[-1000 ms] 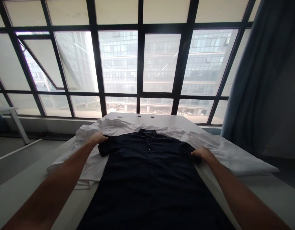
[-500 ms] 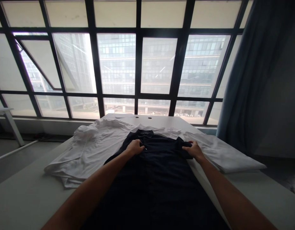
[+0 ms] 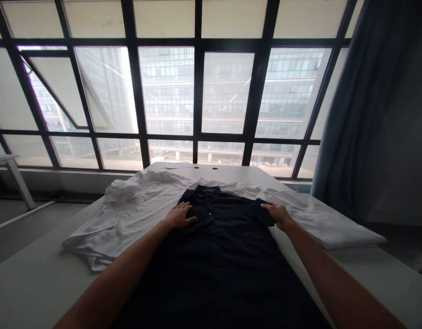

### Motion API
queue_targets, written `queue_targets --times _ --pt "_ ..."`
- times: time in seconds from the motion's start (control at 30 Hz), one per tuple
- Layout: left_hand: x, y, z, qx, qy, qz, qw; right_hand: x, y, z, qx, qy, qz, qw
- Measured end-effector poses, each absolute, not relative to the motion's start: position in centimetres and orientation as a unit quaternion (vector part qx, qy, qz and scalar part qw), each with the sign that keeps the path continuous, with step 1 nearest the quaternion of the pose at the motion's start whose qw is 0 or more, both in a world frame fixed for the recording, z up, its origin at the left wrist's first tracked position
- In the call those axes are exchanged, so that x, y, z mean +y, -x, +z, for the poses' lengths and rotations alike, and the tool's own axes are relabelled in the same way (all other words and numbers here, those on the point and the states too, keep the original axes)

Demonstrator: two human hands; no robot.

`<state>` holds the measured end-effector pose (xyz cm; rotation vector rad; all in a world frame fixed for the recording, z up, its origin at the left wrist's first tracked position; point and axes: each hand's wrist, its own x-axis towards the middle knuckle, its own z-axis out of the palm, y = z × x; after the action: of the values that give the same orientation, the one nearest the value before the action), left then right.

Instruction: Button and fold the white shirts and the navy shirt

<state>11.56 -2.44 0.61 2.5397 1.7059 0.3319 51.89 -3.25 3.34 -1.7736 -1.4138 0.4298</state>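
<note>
The dark shirt [image 3: 228,260] lies on its back on the table [image 3: 36,274], with its collar [image 3: 208,190] at the far end. It looks soft, thin and light, so it should bend easily and not break. It may wrinkle if pulled hard, and it could slide a little. Good spots to hold are likely the sleeve ends and the shoulders, using a small pinch.

The left hand [image 3: 179,216] rests on the left shoulder part of the shirt, fingers spread and flat, pinching nothing that I can see. The right hand [image 3: 277,215] has its fingers closed on the sleeve [image 3: 265,214] at the shirt's right side.

A rumpled white cloth [image 3: 129,214] lies left of the shirt, and a flatter white cloth [image 3: 334,221] lies right of it. Big windows [image 3: 168,91] stand beyond the shirt.
</note>
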Motion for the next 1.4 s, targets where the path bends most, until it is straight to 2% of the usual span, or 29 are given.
queue_targets --times 0.1,0.2,0.37,0.57,0.83,0.9,1.03,1.17,1.3,1.4 --pt "-2.2 -11.2 -0.4 0.563 -0.821 0.078 0.058 -3.7 -49.3 4.7 -0.571 0.69 0.115 0.429" --pt "-2.1 -11.2 -0.7 0.563 -0.821 0.074 0.062 -5.1 -45.2 5.6 -0.665 0.615 0.05 0.422" --pt "-2.2 -11.2 -0.7 0.561 -0.821 0.078 0.068 -7.6 -39.5 5.1 -0.838 0.461 0.154 0.25" --pt "-2.1 -11.0 -1.1 0.558 -0.823 0.084 0.064 -8.1 -38.3 4.1 -0.825 0.541 0.061 0.155" --pt "-2.4 -11.1 -0.7 0.56 -0.822 0.081 0.07 -8.5 -36.6 4.1 -0.845 0.53 -0.009 0.069" --pt "-2.4 -11.2 -0.7 0.56 -0.822 0.081 0.069 -8.5 -36.3 4.4 -0.845 0.529 -0.018 0.071" --pt "-2.4 -11.1 -0.8 0.56 -0.822 0.079 0.066 -8.7 -36.1 5.0 -0.844 0.521 -0.007 0.127" --pt "-2.5 -11.1 -0.7 0.56 -0.822 0.078 0.069 -8.0 -36.7 4.9 -0.86 0.497 0.063 0.101" --pt "-1.7 -11.3 0.1 0.559 -0.823 0.07 0.072 -5.0 -37.9 4.2 -0.827 0.536 0.045 0.162" --pt "-0.1 -11.9 1.0 0.565 -0.821 0.07 0.052 -1.8 -39.0 3.5 -0.807 0.58 0.015 0.116"
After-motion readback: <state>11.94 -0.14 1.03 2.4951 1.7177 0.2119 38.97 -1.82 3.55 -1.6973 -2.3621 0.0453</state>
